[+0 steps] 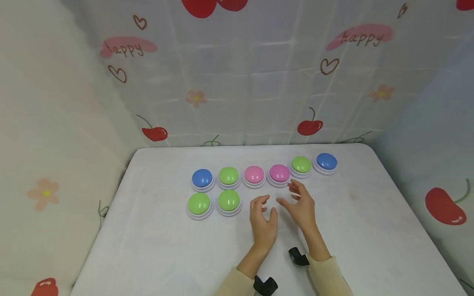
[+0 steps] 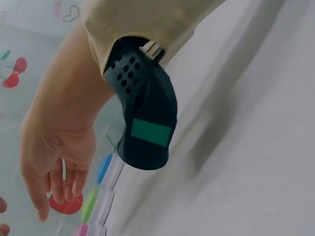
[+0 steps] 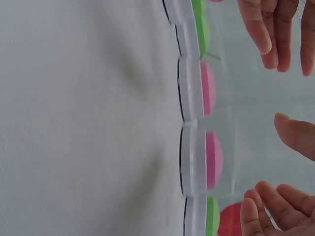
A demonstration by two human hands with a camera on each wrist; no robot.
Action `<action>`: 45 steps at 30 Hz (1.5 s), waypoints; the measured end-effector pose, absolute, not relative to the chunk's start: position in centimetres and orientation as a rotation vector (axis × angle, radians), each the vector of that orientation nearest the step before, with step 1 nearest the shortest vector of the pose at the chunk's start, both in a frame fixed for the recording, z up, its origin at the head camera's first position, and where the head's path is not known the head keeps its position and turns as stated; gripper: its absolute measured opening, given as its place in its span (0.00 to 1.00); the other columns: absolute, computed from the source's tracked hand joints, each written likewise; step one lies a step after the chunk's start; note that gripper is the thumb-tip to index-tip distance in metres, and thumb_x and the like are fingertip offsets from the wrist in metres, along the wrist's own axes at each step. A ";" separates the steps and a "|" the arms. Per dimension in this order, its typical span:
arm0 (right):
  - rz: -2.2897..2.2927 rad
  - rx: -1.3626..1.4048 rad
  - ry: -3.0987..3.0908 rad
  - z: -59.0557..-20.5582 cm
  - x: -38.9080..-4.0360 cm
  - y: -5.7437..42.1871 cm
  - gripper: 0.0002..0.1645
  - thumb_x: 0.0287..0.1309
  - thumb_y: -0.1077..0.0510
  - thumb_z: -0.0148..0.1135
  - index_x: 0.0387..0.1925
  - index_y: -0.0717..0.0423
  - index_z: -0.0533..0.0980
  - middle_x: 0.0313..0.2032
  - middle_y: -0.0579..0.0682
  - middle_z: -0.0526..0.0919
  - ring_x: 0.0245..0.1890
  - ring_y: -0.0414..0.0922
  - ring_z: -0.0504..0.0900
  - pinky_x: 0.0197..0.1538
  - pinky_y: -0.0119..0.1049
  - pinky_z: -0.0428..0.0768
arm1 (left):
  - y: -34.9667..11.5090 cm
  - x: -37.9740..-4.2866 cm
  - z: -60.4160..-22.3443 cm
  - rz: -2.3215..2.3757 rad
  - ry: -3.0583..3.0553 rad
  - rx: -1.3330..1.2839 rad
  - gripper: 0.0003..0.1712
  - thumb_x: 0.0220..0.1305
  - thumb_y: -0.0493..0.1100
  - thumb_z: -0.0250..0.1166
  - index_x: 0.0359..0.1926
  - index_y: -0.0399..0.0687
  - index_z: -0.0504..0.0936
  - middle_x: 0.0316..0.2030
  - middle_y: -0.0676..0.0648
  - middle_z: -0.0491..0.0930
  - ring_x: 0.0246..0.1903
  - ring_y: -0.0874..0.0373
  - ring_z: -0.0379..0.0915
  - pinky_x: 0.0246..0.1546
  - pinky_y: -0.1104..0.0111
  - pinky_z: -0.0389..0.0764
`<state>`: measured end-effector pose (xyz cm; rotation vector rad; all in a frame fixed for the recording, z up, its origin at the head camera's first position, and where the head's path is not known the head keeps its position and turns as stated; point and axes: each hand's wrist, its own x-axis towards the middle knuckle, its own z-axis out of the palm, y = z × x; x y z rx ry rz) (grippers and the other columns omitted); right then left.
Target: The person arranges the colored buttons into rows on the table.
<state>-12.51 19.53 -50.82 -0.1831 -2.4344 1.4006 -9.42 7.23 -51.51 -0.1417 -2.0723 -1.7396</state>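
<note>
Round push buttons with coloured domes on white bases stand on the table. The back row runs from a blue button [image 1: 202, 178] through a green button [image 1: 228, 176], a pink button [image 1: 254, 175], a magenta button [image 1: 279, 174] and another green button [image 1: 301, 165] to a second blue button [image 1: 326, 162]. Two more green buttons, one at the left [image 1: 198, 204] and one beside it [image 1: 228, 201], sit in front. My left hand [image 1: 263, 226] hovers right of these, fingers loosely bent, holding nothing. My right hand [image 1: 301, 207] is near the magenta button, fingers spread and holding nothing; contact cannot be told.
The white table [image 1: 148, 246] has its far edge against a curtain [image 1: 244, 82] printed with cherries and hearts. Black wrist devices, one on the left [image 1: 265, 286] and one on the right [image 1: 298, 257], stick out from the beige sleeves.
</note>
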 end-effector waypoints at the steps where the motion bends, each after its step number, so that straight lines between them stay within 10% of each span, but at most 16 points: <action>1: 1.382 -0.215 -2.400 -50.8 -12.8 20.5 0.45 0.42 0.65 0.77 0.63 0.66 0.68 0.56 0.65 0.78 0.56 0.59 0.77 0.57 0.53 0.78 | 7.9 -9.6 -51.5 -1.765 -2.092 -0.195 0.22 0.55 0.29 0.59 0.52 0.42 0.77 0.49 0.44 0.75 0.49 0.48 0.72 0.47 0.58 0.79; 18: 1.311 -0.351 -2.606 -52.8 -19.9 30.3 0.49 0.51 0.60 0.72 0.70 0.67 0.57 0.69 0.67 0.64 0.69 0.61 0.64 0.69 0.53 0.67 | 16.1 -16.5 -52.6 -1.938 -2.672 -0.418 0.43 0.56 0.35 0.57 0.73 0.33 0.53 0.73 0.37 0.56 0.73 0.47 0.52 0.74 0.61 0.56; 45: 1.289 -0.393 -2.738 -53.4 -21.4 30.3 0.51 0.54 0.61 0.69 0.72 0.67 0.52 0.68 0.70 0.62 0.68 0.64 0.65 0.69 0.54 0.67 | 16.8 -19.8 -52.8 -2.119 -2.703 -0.401 0.50 0.49 0.32 0.62 0.75 0.36 0.51 0.75 0.40 0.53 0.74 0.51 0.50 0.75 0.61 0.54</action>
